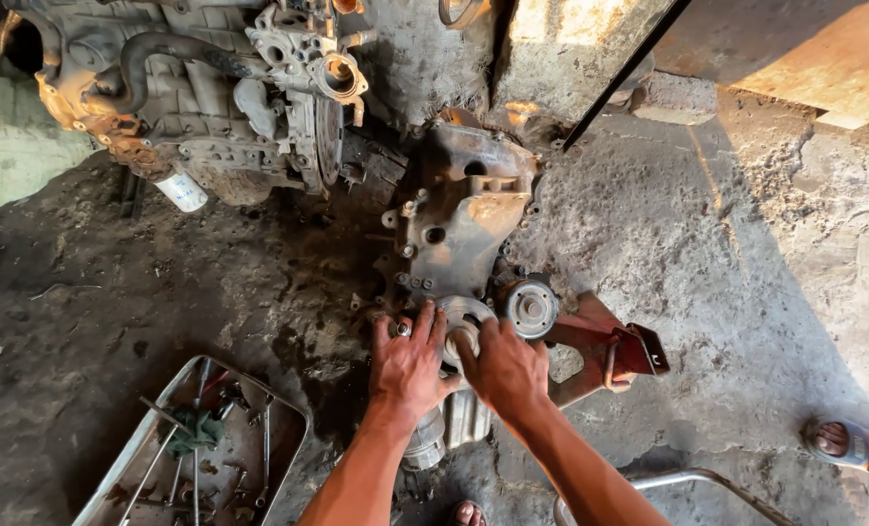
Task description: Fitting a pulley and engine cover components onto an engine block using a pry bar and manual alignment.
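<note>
A grimy engine front cover lies on the dirty concrete floor in the middle of the head view. At its near end sits a round metal pulley. My left hand rests flat on the cover's left side, fingers spread beside the pulley. Against the pulley's lower right edge presses my right hand, its fingers curled on the rim. A smaller ribbed pulley sits just to the right of them. Cylindrical metal parts lie under my wrists.
A large engine block with a black hose stands at the upper left. A metal tray with wrenches and a green rag lies at the lower left. A rusty red bracket is at the right. Another person's sandalled foot is at the far right.
</note>
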